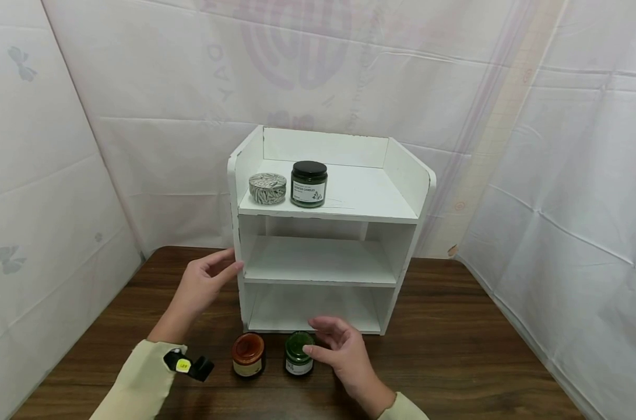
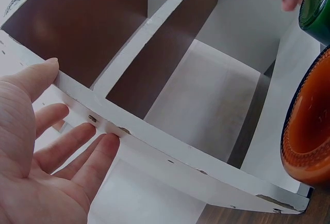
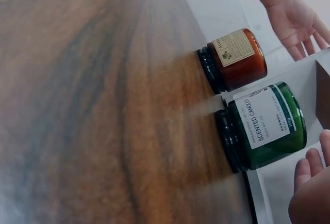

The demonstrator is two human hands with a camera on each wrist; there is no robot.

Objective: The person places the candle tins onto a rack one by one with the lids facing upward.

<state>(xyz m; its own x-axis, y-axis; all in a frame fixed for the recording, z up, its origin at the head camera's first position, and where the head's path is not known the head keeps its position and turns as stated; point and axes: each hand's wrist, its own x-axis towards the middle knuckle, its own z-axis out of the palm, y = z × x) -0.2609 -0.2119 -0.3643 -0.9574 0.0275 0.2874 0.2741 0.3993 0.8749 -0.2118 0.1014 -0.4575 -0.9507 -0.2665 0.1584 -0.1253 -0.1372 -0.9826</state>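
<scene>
My left hand [image 1: 204, 280] is at the left side panel of a white shelf unit [image 1: 318, 282]. Its thumb touches the front edge and its extended fingertips [image 2: 111, 140] lie along the outer face. An amber candle jar [image 1: 248, 354] stands upside down on the table before the unit, black lid underneath. Beside it a green scented-candle jar [image 1: 299, 353] is likewise inverted. My right hand [image 1: 344, 353] is just right of the green jar, fingers loosely bent and parted; the right wrist view shows its visible fingers apart from the glass.
On the unit's top shelf stand a round leaf-patterned tin [image 1: 267, 188] and an upright dark green candle jar [image 1: 309, 184] with a black lid. Raised sides and a back border that shelf. The dark wooden table [image 1: 454, 344] lies below, with white cloth [image 1: 165, 157] behind.
</scene>
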